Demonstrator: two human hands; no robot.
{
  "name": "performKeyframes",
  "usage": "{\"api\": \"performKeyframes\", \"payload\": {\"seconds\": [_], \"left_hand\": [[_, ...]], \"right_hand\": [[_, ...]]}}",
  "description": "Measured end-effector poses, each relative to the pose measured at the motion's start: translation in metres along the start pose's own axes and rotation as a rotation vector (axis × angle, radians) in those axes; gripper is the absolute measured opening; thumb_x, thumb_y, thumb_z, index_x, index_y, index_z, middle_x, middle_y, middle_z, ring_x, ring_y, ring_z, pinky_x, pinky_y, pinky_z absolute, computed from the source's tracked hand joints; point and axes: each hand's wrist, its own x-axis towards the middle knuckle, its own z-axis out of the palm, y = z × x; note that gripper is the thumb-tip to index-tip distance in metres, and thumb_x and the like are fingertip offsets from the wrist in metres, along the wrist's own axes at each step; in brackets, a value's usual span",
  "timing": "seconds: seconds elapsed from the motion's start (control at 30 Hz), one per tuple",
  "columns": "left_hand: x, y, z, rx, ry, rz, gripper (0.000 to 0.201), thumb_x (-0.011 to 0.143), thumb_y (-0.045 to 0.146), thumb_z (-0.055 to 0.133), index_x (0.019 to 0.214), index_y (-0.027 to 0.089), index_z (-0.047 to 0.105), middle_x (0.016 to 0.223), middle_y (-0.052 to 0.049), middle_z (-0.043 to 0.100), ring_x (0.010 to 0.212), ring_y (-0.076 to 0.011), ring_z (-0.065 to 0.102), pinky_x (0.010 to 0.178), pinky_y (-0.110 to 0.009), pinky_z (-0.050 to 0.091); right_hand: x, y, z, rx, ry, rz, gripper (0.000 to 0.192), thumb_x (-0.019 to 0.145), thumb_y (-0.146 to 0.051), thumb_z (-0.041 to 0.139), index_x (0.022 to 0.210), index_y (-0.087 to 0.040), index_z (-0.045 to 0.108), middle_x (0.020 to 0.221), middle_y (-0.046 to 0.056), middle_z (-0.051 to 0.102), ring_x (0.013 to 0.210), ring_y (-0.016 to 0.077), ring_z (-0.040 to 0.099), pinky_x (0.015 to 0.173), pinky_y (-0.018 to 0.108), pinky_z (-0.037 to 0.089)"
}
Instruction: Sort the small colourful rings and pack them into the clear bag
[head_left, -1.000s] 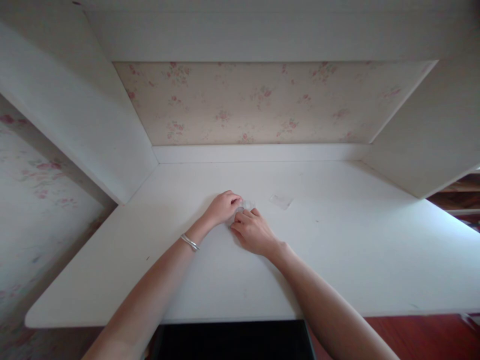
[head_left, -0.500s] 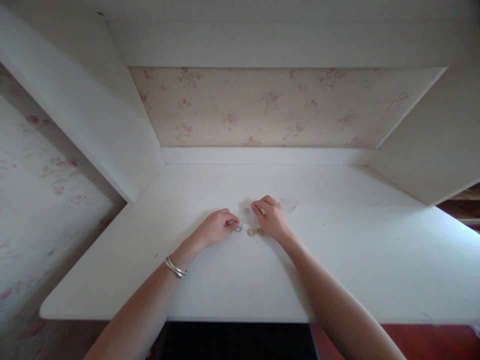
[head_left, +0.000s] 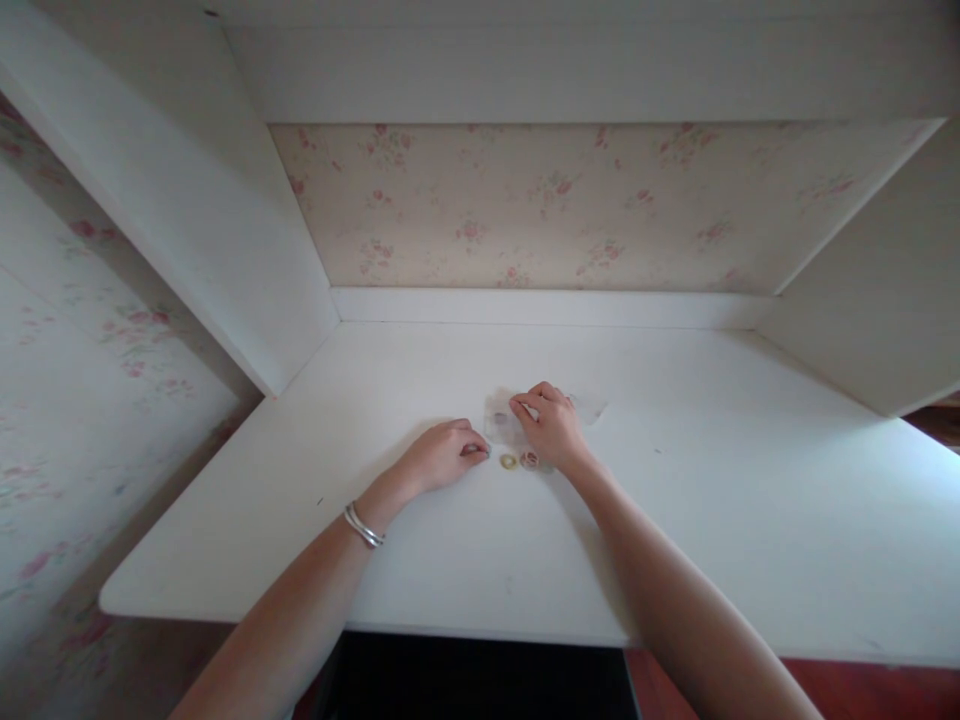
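Observation:
My left hand (head_left: 450,455) is closed in a pinch on a small grey-green ring (head_left: 488,451), mostly covered by the fingertips. With thumb and forefinger together, my right hand (head_left: 547,425) pinches the edge of a small clear plastic bag (head_left: 497,428). Something small and greyish shows at the bag; its kind is too small to make out. Just below the bag, a yellow ring (head_left: 509,462) lies flat on the white desk (head_left: 450,570). Beside it is a pinkish-brown ring (head_left: 529,460), close under my right hand.
Another piece of clear plastic (head_left: 589,408) lies beyond my right hand. White panels (head_left: 277,280) rise at both sides of the desk, with a low ledge (head_left: 540,306) at the back. A dark object (head_left: 487,680) sits below the front edge.
My left fingers have closed further over the grey-green ring. My right hand has shifted slightly, leaving the pinkish ring more exposed. The whole view has moved a little.

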Motion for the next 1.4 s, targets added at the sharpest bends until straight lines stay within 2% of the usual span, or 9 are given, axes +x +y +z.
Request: {"api": "performKeyframes", "payload": {"seconds": [0.13, 0.3, 0.47, 0.6, 0.8, 0.97, 1.17, 1.3, 1.4], "left_hand": [[0.000, 0.000, 0.000, -0.001, -0.010, 0.008, 0.018, 0.084, 0.029, 0.053, 0.085, 0.023, 0.070, 0.080, -0.001, 0.060, 0.073, -0.0126, 0.056, 0.069, -0.023, 0.042], [0.001, 0.003, 0.000, -0.056, 0.018, 0.001, 0.017, 0.084, 0.027, 0.053, 0.084, 0.021, 0.069, 0.079, -0.001, 0.060, 0.074, -0.0123, 0.056, 0.069, -0.022, 0.042], [0.002, 0.006, 0.000, -0.137, 0.101, -0.042, 0.018, 0.085, 0.028, 0.051, 0.083, 0.018, 0.066, 0.079, -0.002, 0.058, 0.069, -0.0111, 0.055, 0.065, -0.022, 0.042], [0.007, 0.008, -0.004, -0.191, 0.183, -0.067, 0.019, 0.086, 0.029, 0.050, 0.084, 0.018, 0.065, 0.082, -0.002, 0.058, 0.069, -0.0108, 0.053, 0.066, -0.022, 0.042], [0.023, 0.006, -0.005, -0.185, 0.297, -0.124, 0.022, 0.085, 0.032, 0.051, 0.086, 0.017, 0.066, 0.074, -0.001, 0.054, 0.066, -0.0117, 0.049, 0.063, -0.024, 0.039], [0.044, 0.001, 0.003, -0.163, 0.298, -0.113, 0.018, 0.084, 0.029, 0.052, 0.086, 0.017, 0.066, 0.075, -0.001, 0.055, 0.067, -0.0118, 0.050, 0.063, -0.024, 0.040], [0.067, 0.000, 0.015, -0.129, 0.297, -0.063, 0.018, 0.085, 0.026, 0.050, 0.085, 0.018, 0.066, 0.083, -0.003, 0.060, 0.077, -0.0134, 0.054, 0.071, -0.025, 0.042], [0.069, 0.002, 0.021, -0.139, 0.254, -0.060, 0.020, 0.086, 0.026, 0.049, 0.085, 0.018, 0.067, 0.082, -0.003, 0.061, 0.077, -0.0134, 0.055, 0.072, -0.025, 0.042], [0.062, 0.003, 0.016, -0.145, 0.280, -0.062, 0.024, 0.088, 0.030, 0.046, 0.085, 0.018, 0.067, 0.078, -0.002, 0.059, 0.072, -0.0127, 0.054, 0.067, -0.024, 0.041]], "right_hand": [[-0.003, 0.007, -0.008, 0.039, 0.053, 0.065, 0.022, 0.086, -0.033, 0.050, 0.086, -0.024, 0.070, 0.082, 0.003, 0.059, 0.078, 0.0159, 0.055, 0.074, 0.030, 0.039], [-0.006, 0.015, -0.009, 0.042, 0.032, 0.138, 0.023, 0.085, -0.033, 0.050, 0.086, -0.023, 0.070, 0.083, 0.002, 0.060, 0.077, 0.0146, 0.056, 0.071, 0.027, 0.039], [-0.007, 0.014, -0.009, -0.008, -0.001, 0.200, 0.023, 0.086, -0.031, 0.047, 0.087, -0.024, 0.069, 0.088, 0.002, 0.062, 0.078, 0.0144, 0.057, 0.073, 0.028, 0.037], [-0.007, 0.012, -0.011, -0.025, -0.021, 0.190, 0.023, 0.087, -0.027, 0.046, 0.089, -0.023, 0.068, 0.089, 0.003, 0.063, 0.077, 0.0144, 0.058, 0.076, 0.029, 0.037], [-0.008, 0.015, -0.007, -0.005, -0.048, 0.160, 0.023, 0.086, -0.022, 0.046, 0.093, -0.023, 0.068, 0.093, 0.003, 0.063, 0.075, 0.0133, 0.057, 0.074, 0.027, 0.039], [-0.008, 0.014, -0.005, 0.008, -0.051, 0.157, 0.024, 0.085, -0.019, 0.046, 0.095, -0.022, 0.068, 0.094, 0.004, 0.063, 0.076, 0.0136, 0.057, 0.074, 0.027, 0.039], [-0.009, 0.011, -0.010, -0.021, -0.070, 0.140, 0.023, 0.085, -0.020, 0.046, 0.096, -0.023, 0.067, 0.093, 0.003, 0.064, 0.081, 0.0141, 0.058, 0.078, 0.029, 0.036], [-0.009, 0.011, -0.013, -0.063, -0.059, 0.148, 0.023, 0.086, -0.021, 0.046, 0.096, -0.025, 0.067, 0.092, 0.003, 0.064, 0.083, 0.0151, 0.058, 0.082, 0.032, 0.033], [-0.009, 0.009, -0.016, -0.059, -0.050, 0.140, 0.022, 0.086, -0.022, 0.046, 0.094, -0.025, 0.067, 0.091, 0.002, 0.064, 0.084, 0.0156, 0.057, 0.081, 0.032, 0.032]]}}
